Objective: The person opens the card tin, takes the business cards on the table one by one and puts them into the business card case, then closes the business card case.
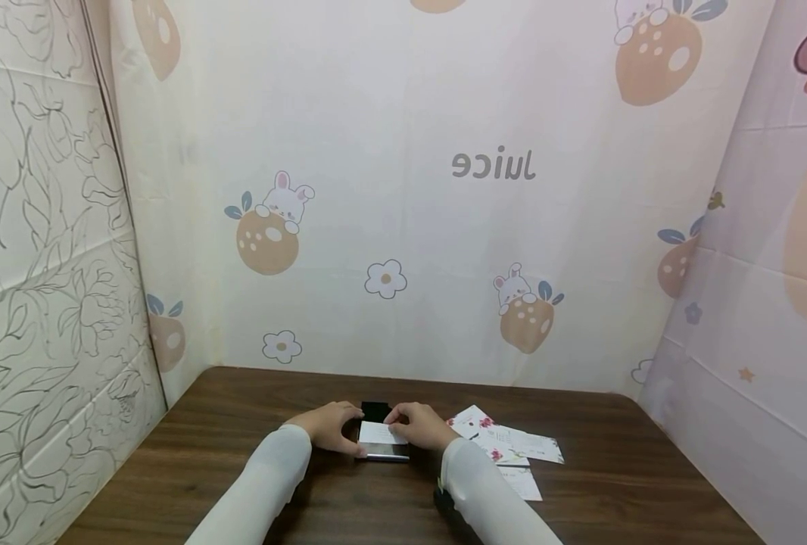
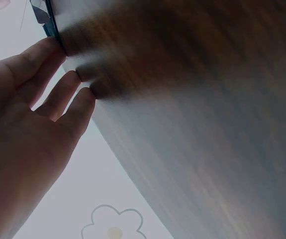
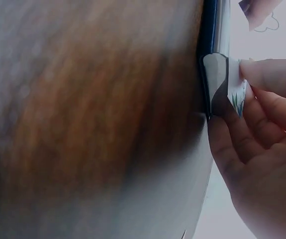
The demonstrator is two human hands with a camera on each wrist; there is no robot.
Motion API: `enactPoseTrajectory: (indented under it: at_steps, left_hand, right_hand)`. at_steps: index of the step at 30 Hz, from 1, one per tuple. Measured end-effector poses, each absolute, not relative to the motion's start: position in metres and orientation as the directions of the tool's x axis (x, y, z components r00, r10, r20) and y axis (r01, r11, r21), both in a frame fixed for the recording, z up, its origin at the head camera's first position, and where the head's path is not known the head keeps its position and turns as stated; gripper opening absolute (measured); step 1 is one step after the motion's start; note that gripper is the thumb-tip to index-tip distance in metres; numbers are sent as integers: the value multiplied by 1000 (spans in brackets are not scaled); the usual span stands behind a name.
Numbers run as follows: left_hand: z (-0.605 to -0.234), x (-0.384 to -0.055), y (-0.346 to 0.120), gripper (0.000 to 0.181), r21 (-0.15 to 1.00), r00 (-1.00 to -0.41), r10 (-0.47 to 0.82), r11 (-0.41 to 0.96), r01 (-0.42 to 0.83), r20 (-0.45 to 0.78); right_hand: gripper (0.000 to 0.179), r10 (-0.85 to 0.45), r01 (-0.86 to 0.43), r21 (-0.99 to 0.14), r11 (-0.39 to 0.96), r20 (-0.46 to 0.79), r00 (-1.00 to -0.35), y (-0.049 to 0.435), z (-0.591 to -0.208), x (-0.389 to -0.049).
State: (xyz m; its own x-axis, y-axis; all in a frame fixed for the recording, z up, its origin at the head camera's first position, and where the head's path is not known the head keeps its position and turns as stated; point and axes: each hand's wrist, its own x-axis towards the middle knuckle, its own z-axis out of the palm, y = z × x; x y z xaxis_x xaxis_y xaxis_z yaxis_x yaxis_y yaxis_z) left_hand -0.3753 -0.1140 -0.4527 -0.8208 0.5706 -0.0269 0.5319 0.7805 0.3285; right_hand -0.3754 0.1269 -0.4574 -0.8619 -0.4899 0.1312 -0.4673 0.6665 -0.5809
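Observation:
In the head view a small card case [image 1: 387, 457], black with a silvery front edge, lies on the table with its black lid [image 1: 375, 411] raised at the back. A white card [image 1: 374, 433] sits over its inside. My left hand [image 1: 331, 428] holds the case by its left side, thumb at the front corner. From the right, my right hand [image 1: 422, 428] pinches the card between thumb and forefinger. The right wrist view shows the card's edge [image 3: 236, 84], printed with green leaves, above the case's metal side [image 3: 216, 72]; other fingers touch the case there.
Several white cards with red flowers [image 1: 495, 439] lie in an overlapping pile right of my right hand. The brown wooden table [image 1: 192, 462] meets patterned cloth [image 1: 403, 325] along its back edge, and more cloth hangs at both sides.

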Motion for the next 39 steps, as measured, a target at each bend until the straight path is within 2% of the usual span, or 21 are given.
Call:
enactPoseTrajectory:
  at_steps: [9, 19, 27, 39]
  left_hand:
    - [-453, -375, -115, 76, 332, -813, 582, 770, 545, -15]
    - [-452, -375, -116, 76, 330, -810, 586, 767, 550, -12]
    - [-455, -378, -116, 76, 333, -806, 592, 763, 554, -14]
    - [-449, -372, -115, 76, 345, -800, 601, 750, 564, 2]
  right_hand:
    - [6, -532, -497, -576, 649, 123, -838, 128, -459, -374]
    - [9, -541, -511, -523, 682, 109, -834, 129, -458, -375]
    - [11, -541, -496, -544, 677, 90, -836, 128, -456, -373]
    - [10, -549, -521, -512, 683, 111, -828, 130, -453, -366]
